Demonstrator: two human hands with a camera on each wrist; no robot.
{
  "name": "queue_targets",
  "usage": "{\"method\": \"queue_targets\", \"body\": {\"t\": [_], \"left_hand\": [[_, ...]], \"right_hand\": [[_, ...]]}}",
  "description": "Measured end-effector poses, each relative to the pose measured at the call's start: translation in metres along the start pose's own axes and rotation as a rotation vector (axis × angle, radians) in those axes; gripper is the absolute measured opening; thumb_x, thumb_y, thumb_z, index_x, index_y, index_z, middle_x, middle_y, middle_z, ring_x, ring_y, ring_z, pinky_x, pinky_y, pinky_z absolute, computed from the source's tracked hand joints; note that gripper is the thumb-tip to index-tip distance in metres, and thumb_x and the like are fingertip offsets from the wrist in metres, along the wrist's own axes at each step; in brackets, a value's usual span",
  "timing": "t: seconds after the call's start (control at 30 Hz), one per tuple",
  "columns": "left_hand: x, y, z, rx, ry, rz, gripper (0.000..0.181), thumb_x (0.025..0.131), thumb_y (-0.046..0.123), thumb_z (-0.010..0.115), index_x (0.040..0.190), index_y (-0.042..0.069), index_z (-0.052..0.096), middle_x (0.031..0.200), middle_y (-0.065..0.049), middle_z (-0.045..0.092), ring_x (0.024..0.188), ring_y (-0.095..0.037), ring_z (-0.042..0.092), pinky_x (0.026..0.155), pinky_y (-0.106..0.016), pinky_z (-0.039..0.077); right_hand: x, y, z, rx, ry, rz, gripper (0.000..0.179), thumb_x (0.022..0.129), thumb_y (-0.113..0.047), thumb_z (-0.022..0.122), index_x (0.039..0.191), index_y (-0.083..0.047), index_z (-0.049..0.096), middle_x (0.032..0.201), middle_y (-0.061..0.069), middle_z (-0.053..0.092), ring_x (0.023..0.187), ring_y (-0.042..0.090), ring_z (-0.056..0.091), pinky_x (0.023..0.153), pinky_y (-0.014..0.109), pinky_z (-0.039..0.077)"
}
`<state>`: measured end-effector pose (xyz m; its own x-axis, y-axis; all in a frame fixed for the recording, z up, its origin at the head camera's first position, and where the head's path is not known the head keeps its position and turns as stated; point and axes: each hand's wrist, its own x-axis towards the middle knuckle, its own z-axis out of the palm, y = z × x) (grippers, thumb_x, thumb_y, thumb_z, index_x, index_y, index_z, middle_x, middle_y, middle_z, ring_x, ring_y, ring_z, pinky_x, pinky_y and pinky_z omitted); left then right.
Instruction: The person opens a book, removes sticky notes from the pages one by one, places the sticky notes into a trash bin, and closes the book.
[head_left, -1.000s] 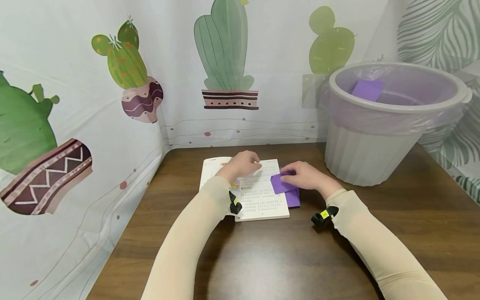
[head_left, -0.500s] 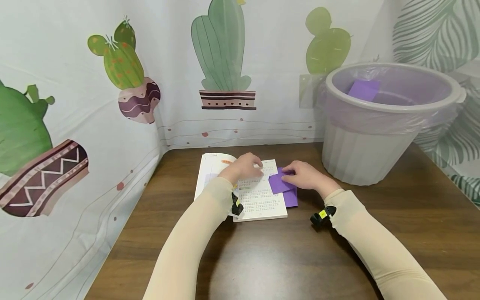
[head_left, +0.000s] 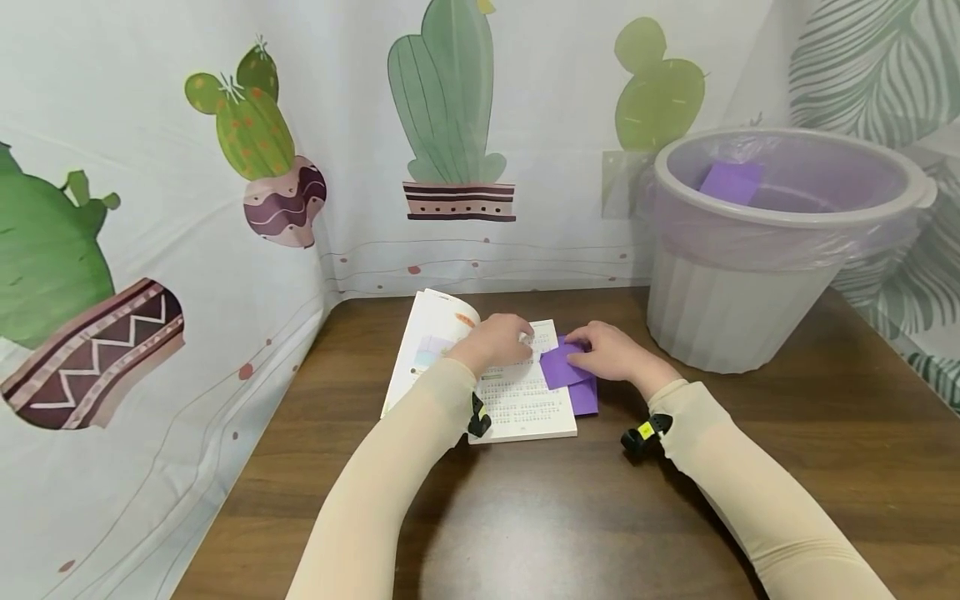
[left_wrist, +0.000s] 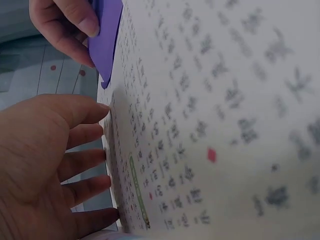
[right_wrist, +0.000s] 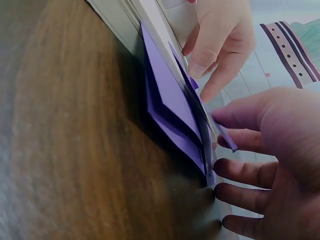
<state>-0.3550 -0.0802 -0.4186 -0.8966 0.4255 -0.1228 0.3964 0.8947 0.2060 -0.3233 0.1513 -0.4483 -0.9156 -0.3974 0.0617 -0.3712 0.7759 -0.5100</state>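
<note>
An open book (head_left: 517, 412) with printed text lies on the table. My left hand (head_left: 497, 343) rests over its right-hand page; in the left wrist view its fingers (left_wrist: 82, 162) are spread and relaxed, their tips at the paper. At the book's right edge is a folded purple paper (head_left: 557, 372), partly on the page, with another purple part (head_left: 585, 400) below, reaching onto the table. My right hand (head_left: 611, 350) pinches the upper purple paper between thumb and fingers. The right wrist view shows purple layers (right_wrist: 172, 95) beside the page edges; whether they are joined is unclear.
A large grey bin (head_left: 720, 312) with a translucent purple liner stands at the back right. A purple sheet (head_left: 731, 183) is inside it. Behind the wooden table (head_left: 525, 517) hangs a curtain (head_left: 555, 242) with cactus prints.
My left hand has shifted slightly right and nearer me. The book's left-hand pages are now more exposed and stand a little higher. The right hand keeps its place at the purple paper.
</note>
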Motion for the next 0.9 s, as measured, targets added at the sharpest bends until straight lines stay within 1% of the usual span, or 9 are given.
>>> {"method": "queue_targets", "body": {"t": [0.1,0.33,0.47,0.6,0.7,0.9], "left_hand": [[-0.001,0.0003,0.0001,-0.017,-0.015,-0.01,0.047,0.095,0.033,0.065,0.141,0.021,0.063,0.148,-0.001,0.061,0.145,-0.023,0.05,0.121,-0.042,0.038],[-0.0011,-0.0021,0.0001,-0.031,-0.043,0.006,0.047,0.098,0.034,0.064,0.143,0.022,0.062,0.15,-0.002,0.059,0.147,-0.025,0.047,0.123,-0.043,0.036],[-0.0005,-0.002,0.0003,-0.031,-0.056,0.011,0.047,0.097,0.033,0.064,0.143,0.022,0.062,0.15,-0.002,0.06,0.147,-0.025,0.047,0.123,-0.044,0.036],[0.0005,-0.0021,0.0014,-0.028,-0.051,0.017,0.046,0.097,0.032,0.064,0.142,0.022,0.063,0.149,-0.001,0.06,0.147,-0.025,0.048,0.123,-0.043,0.036],[0.0006,-0.0021,0.0013,-0.04,-0.046,0.017,0.045,0.097,0.031,0.064,0.14,0.021,0.064,0.149,-0.002,0.061,0.146,-0.025,0.048,0.123,-0.043,0.037],[0.0024,-0.0033,0.0017,-0.057,-0.041,0.009,0.045,0.095,0.031,0.065,0.14,0.022,0.065,0.148,-0.001,0.061,0.146,-0.025,0.048,0.122,-0.043,0.037]], "right_hand": [[-0.0014,-0.0005,-0.0013,0.009,0.009,0.002,0.041,0.094,-0.023,0.067,0.131,-0.005,0.069,0.126,0.019,0.068,0.117,0.034,0.063,0.103,0.053,0.05],[-0.0039,-0.0044,-0.004,0.034,0.033,0.002,0.033,0.097,-0.015,0.062,0.126,-0.004,0.072,0.129,0.02,0.069,0.122,0.037,0.062,0.105,0.056,0.049],[-0.0044,-0.0034,-0.0033,0.039,0.054,-0.005,0.029,0.098,-0.013,0.06,0.122,-0.005,0.074,0.127,0.019,0.071,0.124,0.038,0.062,0.106,0.057,0.048],[-0.0044,-0.0028,-0.0031,0.055,0.064,-0.009,0.027,0.097,-0.012,0.059,0.118,-0.006,0.076,0.126,0.017,0.073,0.125,0.038,0.063,0.107,0.057,0.047],[-0.0048,-0.0043,-0.0043,0.081,0.062,-0.011,0.027,0.097,-0.012,0.059,0.116,-0.006,0.077,0.125,0.016,0.073,0.121,0.035,0.065,0.105,0.056,0.049],[-0.0044,-0.0045,-0.0071,0.118,0.048,-0.036,0.028,0.095,-0.012,0.06,0.117,-0.006,0.076,0.121,0.013,0.075,0.106,0.027,0.066,0.096,0.049,0.054]]}}
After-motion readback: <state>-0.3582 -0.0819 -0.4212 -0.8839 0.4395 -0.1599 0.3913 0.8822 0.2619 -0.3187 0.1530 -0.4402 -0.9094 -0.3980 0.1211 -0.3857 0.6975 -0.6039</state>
